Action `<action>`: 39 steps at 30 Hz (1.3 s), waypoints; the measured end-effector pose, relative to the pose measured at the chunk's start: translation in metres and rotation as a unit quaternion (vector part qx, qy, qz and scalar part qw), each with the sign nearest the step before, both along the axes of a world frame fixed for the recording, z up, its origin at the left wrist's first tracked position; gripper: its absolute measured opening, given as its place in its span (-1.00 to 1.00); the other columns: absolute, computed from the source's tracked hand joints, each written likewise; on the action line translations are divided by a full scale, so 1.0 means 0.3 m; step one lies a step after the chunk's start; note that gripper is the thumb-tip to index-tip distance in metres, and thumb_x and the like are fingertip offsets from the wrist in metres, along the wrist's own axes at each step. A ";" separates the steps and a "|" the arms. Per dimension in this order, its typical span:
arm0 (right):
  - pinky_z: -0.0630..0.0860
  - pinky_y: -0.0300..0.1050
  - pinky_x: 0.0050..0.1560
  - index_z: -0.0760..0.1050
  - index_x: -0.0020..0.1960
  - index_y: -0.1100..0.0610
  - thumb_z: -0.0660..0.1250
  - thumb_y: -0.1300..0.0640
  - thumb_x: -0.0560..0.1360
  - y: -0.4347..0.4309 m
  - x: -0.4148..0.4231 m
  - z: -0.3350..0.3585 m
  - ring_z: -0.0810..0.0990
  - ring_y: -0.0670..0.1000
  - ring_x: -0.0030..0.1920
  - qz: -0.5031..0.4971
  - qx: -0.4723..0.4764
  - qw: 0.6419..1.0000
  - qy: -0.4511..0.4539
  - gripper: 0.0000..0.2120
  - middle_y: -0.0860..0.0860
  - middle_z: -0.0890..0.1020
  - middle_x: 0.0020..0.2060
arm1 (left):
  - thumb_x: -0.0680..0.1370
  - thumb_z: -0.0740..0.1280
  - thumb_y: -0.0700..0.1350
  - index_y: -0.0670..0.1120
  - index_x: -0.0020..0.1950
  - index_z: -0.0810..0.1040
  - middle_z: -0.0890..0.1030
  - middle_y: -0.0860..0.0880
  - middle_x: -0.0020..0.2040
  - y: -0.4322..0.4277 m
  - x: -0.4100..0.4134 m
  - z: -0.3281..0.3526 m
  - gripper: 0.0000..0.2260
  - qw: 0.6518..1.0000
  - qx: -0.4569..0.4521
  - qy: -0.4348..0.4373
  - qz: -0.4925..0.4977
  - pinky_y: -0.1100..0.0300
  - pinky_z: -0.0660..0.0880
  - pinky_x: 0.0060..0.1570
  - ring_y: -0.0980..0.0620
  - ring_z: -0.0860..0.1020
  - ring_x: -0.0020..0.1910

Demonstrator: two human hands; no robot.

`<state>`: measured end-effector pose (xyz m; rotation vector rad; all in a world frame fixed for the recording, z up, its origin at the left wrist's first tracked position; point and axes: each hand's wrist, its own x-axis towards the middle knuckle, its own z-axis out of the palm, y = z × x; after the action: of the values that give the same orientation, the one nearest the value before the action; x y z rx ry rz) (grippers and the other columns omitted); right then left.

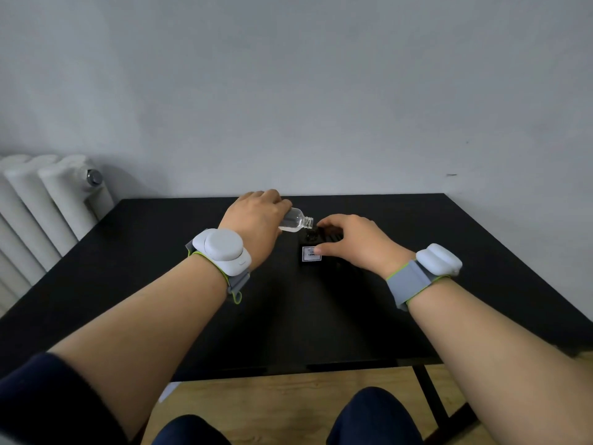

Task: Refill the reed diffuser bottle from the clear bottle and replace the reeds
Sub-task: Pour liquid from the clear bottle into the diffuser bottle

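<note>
The left hand (256, 220) gripped the clear bottle (296, 220), tilted with its open mouth just above the diffuser bottle (310, 252) on the table (449, 252). The right hand (349, 242) steadied the diffuser. Pouring seemed underway; no reeds were clearly visible, so replacing them remained.

Soft even daylight, faint shadows, dark table (417, 284) underexposed, wide-angle edge bending, slight softness
</note>
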<state>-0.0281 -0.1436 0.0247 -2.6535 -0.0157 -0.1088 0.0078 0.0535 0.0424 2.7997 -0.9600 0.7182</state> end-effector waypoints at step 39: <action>0.37 0.08 0.35 0.47 0.33 -0.06 0.45 -0.12 0.42 0.000 0.000 0.003 0.53 0.03 0.24 0.004 0.001 1.000 0.001 -0.49 -0.05 0.61 0.20 | 0.48 0.33 -0.20 -0.05 0.21 0.49 0.53 -0.05 0.13 -0.008 0.015 0.007 -0.70 0.999 0.034 -0.025 0.013 0.08 0.42 0.07 -0.11 0.50 0.07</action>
<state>-0.0280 -0.1436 0.0257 -2.6522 -0.0265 -0.1039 0.0122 0.0509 0.0446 2.8710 -0.9757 0.7763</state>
